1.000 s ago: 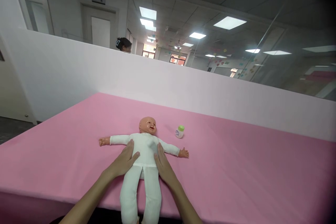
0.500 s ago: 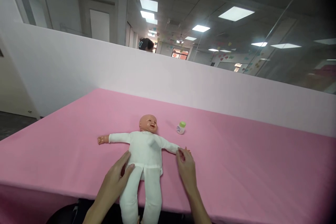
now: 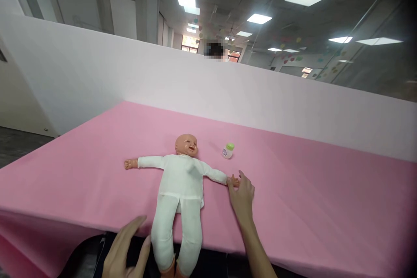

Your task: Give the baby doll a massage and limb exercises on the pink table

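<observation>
A baby doll [image 3: 181,178] in white clothes lies face up, arms spread, its legs reaching past the table's front edge. My right hand [image 3: 241,193] is at the doll's small hand on the right, thumb and fingers apart around it. Lower left, my left hand [image 3: 127,247] is open beside the doll's leg, holding nothing. A small clear jar with a green lid [image 3: 228,151] stands to the right of the doll's head.
The doll lies on a pink-covered table [image 3: 293,191]. A white partition [image 3: 202,82] rises along its far side. Beyond it shows the blurred top of a person's head [image 3: 214,50].
My left hand has moved down and away from the doll's waist. My right hand has shifted slightly right and its fingers have spread. The person beyond the partition appears farther right.
</observation>
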`<state>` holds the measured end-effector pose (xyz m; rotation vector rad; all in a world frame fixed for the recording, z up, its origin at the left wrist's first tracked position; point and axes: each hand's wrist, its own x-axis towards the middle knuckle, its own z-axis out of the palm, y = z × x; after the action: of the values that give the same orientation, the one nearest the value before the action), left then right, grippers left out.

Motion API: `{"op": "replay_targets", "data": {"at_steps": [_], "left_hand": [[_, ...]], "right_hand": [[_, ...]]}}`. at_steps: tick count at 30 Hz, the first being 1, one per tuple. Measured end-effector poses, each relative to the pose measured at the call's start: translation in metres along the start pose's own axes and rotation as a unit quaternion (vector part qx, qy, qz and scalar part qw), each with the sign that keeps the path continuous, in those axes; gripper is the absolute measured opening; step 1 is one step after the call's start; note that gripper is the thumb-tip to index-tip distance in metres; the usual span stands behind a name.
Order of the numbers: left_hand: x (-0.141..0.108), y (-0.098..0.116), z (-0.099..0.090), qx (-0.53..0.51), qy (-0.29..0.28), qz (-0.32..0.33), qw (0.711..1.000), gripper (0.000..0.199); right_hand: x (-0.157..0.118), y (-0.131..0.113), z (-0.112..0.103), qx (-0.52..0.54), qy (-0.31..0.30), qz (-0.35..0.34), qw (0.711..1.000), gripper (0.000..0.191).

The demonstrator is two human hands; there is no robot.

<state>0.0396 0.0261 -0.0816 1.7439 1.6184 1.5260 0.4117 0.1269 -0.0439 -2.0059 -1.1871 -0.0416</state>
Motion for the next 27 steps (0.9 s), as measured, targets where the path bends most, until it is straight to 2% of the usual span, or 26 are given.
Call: {"op": "replay_targets", "data": {"at_steps": [2, 4, 6, 8, 12, 22, 27], "left_hand": [[0.03, 0.009, 0.009, 0.0, -0.095, -0.038, 0.995, 0.052], [0.058, 0.017, 0.023, 0.002, -0.163, -0.069, 0.984, 0.064], [0.078, 0.02, 0.039, -0.01, -0.216, -0.074, 0.973, 0.073], [0.088, 0.021, 0.055, -0.023, -0.246, -0.07, 0.967, 0.077], [0.096, 0.015, 0.075, -0.033, -0.265, -0.064, 0.962, 0.076], [0.136, 0.024, 0.09, -0.044, -0.298, -0.045, 0.952, 0.073], [0.154, 0.015, 0.106, -0.064, -0.294, -0.043, 0.953, 0.073]], "right_hand": [[-0.014, -0.025, -0.001, 0.081, -0.062, -0.044, 0.994, 0.071], [-0.029, -0.048, 0.003, 0.154, -0.167, -0.052, 0.973, 0.067], [-0.042, -0.066, 0.011, 0.204, -0.253, -0.051, 0.944, 0.071], [-0.051, -0.078, 0.019, 0.227, -0.288, -0.053, 0.929, 0.075], [-0.055, -0.086, 0.033, 0.219, -0.278, -0.04, 0.934, 0.077], [-0.031, -0.097, 0.044, 0.218, -0.267, -0.011, 0.939, 0.082], [-0.022, -0.101, 0.051, 0.209, -0.255, -0.02, 0.944, 0.079]]}}
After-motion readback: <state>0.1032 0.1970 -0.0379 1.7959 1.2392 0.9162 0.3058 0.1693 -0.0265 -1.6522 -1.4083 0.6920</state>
